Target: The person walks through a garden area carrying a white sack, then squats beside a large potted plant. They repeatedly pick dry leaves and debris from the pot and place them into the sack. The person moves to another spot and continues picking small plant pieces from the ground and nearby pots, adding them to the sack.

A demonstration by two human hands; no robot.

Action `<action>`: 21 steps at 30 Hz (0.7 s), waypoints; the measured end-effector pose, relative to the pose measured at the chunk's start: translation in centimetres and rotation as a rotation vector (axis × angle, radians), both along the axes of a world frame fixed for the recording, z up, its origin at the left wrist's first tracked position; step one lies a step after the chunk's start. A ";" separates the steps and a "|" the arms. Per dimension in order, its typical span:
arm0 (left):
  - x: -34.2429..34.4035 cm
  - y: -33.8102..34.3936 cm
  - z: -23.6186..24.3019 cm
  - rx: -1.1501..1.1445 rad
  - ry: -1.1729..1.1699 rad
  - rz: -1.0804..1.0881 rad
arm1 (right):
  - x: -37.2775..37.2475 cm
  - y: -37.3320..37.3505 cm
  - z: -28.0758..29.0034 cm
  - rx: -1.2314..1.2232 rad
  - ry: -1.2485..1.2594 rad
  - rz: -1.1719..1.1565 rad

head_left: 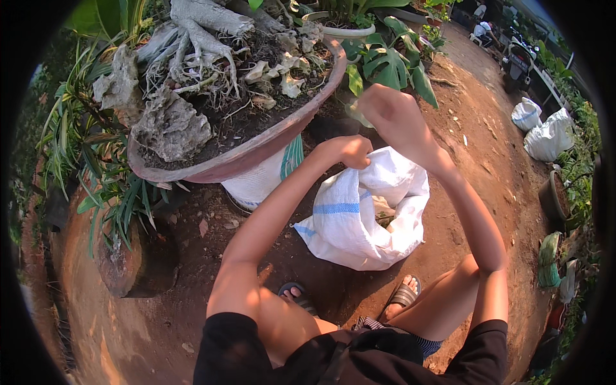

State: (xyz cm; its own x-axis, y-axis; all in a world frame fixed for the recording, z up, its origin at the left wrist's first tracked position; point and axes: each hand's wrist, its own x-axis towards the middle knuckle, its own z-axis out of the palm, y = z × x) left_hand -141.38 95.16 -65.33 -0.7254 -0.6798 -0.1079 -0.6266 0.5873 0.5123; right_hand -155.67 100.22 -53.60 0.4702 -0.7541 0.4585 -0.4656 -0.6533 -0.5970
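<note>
Head view: left hand (pixel 350 151) curled at the rim of the white sack (pixel 337 208), right hand (pixel 403 123) half-curled above, any grip unclear; steadying the rim keeps the mouth wide.

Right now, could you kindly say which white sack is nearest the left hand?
The open sack ahead of the sandals, at the left hand; other white sacks sit farther away.

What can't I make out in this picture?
All in the head view:
- Whether the right hand holds anything: blur and its curled fingers.
- Whether the left hand grips the open white sack: its own curled fingers hide this.
- Most of the sack's contents: folded walls and shadow.
- The gnarled trunk's top: cut off by the upper edge.
- The far person's activity: too small.
</note>
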 end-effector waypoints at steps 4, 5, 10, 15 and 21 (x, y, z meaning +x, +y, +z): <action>-0.7 0.2 -0.8 -0.034 0.243 0.119 | 5.4 -6.2 0.4 -0.067 -0.138 0.082; -0.8 0.3 -0.8 -0.070 0.236 0.139 | 6.0 -7.6 0.2 -0.101 -0.200 0.102; -1.0 1.0 -0.5 -0.063 0.186 0.203 | 5.9 -14.2 -1.5 -0.142 -0.266 0.001; -1.1 2.5 0.1 -0.001 0.081 0.308 | 5.7 -17.8 -2.5 0.062 -0.364 0.076; -0.7 4.1 1.3 0.060 -0.008 0.352 | 6.3 -19.9 -3.9 -0.094 -0.306 0.086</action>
